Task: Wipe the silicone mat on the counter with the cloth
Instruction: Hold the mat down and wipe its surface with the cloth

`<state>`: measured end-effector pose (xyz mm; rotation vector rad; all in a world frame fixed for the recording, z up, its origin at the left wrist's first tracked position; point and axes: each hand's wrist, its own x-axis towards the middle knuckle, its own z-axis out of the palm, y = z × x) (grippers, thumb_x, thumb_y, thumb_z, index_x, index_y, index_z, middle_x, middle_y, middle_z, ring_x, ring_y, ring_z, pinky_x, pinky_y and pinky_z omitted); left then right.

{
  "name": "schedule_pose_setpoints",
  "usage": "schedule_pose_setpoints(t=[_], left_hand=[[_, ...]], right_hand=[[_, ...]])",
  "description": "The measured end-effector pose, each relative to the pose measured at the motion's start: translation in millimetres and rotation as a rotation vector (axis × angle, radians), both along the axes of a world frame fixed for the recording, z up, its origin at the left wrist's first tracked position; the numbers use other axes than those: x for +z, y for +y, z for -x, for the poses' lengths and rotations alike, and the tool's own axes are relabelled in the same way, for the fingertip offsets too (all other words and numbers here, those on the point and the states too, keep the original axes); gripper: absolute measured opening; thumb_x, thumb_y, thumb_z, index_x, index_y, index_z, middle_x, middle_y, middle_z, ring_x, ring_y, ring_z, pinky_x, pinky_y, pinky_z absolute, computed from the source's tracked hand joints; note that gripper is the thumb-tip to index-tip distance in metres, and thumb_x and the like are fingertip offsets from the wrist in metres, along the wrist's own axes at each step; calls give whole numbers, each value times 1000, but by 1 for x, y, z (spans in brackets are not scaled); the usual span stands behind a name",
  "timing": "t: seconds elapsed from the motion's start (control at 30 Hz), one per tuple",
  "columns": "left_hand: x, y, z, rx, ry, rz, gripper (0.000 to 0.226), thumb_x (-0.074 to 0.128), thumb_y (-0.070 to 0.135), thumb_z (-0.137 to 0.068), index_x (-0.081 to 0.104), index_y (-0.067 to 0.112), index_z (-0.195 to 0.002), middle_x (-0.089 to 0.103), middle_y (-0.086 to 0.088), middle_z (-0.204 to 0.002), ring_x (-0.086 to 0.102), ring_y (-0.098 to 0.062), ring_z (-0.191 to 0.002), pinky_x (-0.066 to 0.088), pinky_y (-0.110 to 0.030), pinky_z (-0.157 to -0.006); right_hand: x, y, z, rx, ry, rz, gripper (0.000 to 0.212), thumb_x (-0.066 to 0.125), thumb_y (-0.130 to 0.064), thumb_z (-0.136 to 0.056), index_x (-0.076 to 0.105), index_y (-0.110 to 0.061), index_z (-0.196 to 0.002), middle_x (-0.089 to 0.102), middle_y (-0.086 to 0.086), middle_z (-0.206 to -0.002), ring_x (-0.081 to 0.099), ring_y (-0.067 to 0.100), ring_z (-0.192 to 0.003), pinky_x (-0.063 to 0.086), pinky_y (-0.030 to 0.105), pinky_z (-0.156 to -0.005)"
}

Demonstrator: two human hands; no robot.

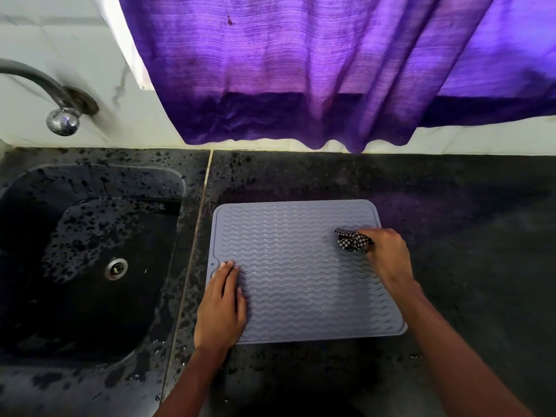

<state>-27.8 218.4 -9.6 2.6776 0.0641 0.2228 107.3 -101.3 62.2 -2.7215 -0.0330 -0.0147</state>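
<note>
Item 1. Near strip of tabletop: dark stone, wet specks toward the left; both forearms cross it.

Item 2. Left hand: lies flat on the near-left part of the silicone mat, fingers straight and together, holding nothing. It appears to pin the mat in place.

Item 3. Silicone mat: grey, wavy-ribbed, flat on the tabletop just right of the seam beside the sink. All four edges are in view, except where the hands cover them.

Item 4. Right hand: at the mat's right edge toward the far corner, fingers curled round a bunched checked cloth, which presses on the ribs.

Item 5. Step in hand, judged: wiping is under way at the right margin. Most of the mat's middle and left lies uncovered ahead of the cloth. The next move calls for a stroke leftward along the ribs, stopping short of the holding hand or shifting that hand aside.

Item 6. Room: open tabletop lies right of the mat and beyond it. On the left the sink drops away close to the mat's edge.

Item 7. Far: tiled wall, a tap over the sink, and a purple curtain whose hem hangs just above the tabletop's back edge, apart from the mat.
</note>
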Motion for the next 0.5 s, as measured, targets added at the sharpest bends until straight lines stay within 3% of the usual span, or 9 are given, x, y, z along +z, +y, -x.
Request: schedule_pose_setpoints(t=[0.2, 0.33, 0.5], left_hand=[[-1, 0, 0, 11, -2, -1, 53, 37, 29, -99, 51, 3, -142, 48, -9, -150, 45, -24, -140, 42, -41, -113], [-2, 0, 0, 12, -7, -1, 53, 37, 29, -99, 52, 2, -141, 48, -8, -150, 45, -24, -139, 43, -41, -112], [-2, 0, 1, 20, -14, 11, 53, 38, 29, -98, 54, 3, -141, 49, -8, -149, 47, -24, -138, 44, -42, -111]], right_hand=[[1, -10, -4, -12, -26, -7, 51, 65, 2, -73, 72, -38, -105, 71, 1, -83, 65, 24, -74, 57, 35, -68], [-4, -18, -3, -51, 41, 0, 51, 63, 2, -73, 71, -35, -107, 71, 7, -92, 66, 30, -82, 56, 39, -75], [-6, -20, -2, -15, 16, -10, 50, 65, 2, -72, 71, -37, -104, 70, 2, -83, 64, 23, -74, 56, 34, -71]])
